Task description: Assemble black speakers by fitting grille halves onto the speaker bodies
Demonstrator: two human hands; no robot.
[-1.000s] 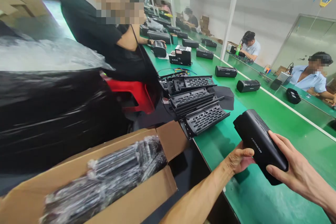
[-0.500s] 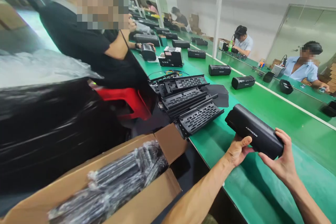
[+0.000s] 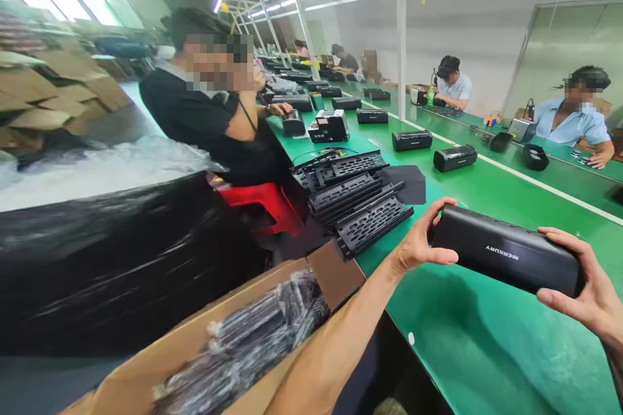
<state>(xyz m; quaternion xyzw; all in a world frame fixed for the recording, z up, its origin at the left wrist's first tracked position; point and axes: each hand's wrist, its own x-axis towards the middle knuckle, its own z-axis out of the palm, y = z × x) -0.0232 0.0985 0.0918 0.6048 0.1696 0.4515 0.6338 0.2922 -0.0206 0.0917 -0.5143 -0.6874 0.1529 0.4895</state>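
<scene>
Compared with half a second ago, the black MERKURY case [image 3: 506, 249] now sits more crosswise, and our left hand [image 3: 418, 243] is up at its left end. Fingers first: we see the left thumb and fingers pinching that end, while the right hand [image 3: 591, 285] clasps the other, thumb in front, fingers over the top. Case hangs above the green worktop [image 3: 516, 356], lettering upside down. Our main worry: the shell looks smooth, so a slipping left thumb could drop that end and scuff it. Further out, a leftward swing could knock the perforated panels [image 3: 374, 224]; beside those, the open carton [image 3: 335, 272] raises a flap we could catch with an elbow.
</scene>
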